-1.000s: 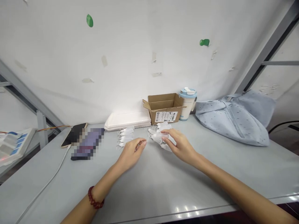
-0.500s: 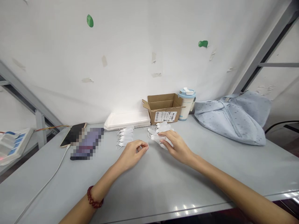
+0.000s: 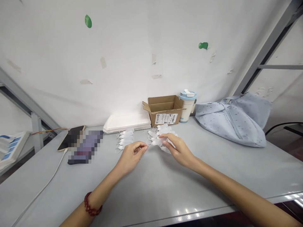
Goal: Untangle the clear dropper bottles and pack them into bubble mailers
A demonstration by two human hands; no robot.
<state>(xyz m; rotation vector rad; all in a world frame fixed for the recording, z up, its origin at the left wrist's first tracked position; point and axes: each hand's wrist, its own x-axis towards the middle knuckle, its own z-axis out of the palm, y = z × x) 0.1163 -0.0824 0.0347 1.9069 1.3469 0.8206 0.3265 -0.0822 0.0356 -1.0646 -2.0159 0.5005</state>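
My left hand point(image 3: 131, 155) is closed in a pinch at the thin string loop of a small white tag-like piece. That white piece point(image 3: 155, 142) is held at its other end between the thumb and fingers of my right hand point(image 3: 179, 149). Beneath and behind my right fingers lies a loose pile of similar white pieces point(image 3: 163, 127) with loops. Beyond my left hand, several more looped white pieces point(image 3: 126, 137) lie in a neat column. My right fingers partly cover the held piece.
A stack of white sheets or envelopes point(image 3: 127, 122), an open cardboard box point(image 3: 165, 119) and a lidded cup point(image 3: 187, 108) stand along the wall. Left are a phone point(image 3: 67, 143), a blurred dark item point(image 3: 86, 148) and a white cable point(image 3: 47, 184). A blue cloth bag point(image 3: 227, 123) lies right.
The thumb and fingers of my left hand have closed at the loop's end. Between my hands the piece now stretches out with its string. The whole view has shifted slightly.
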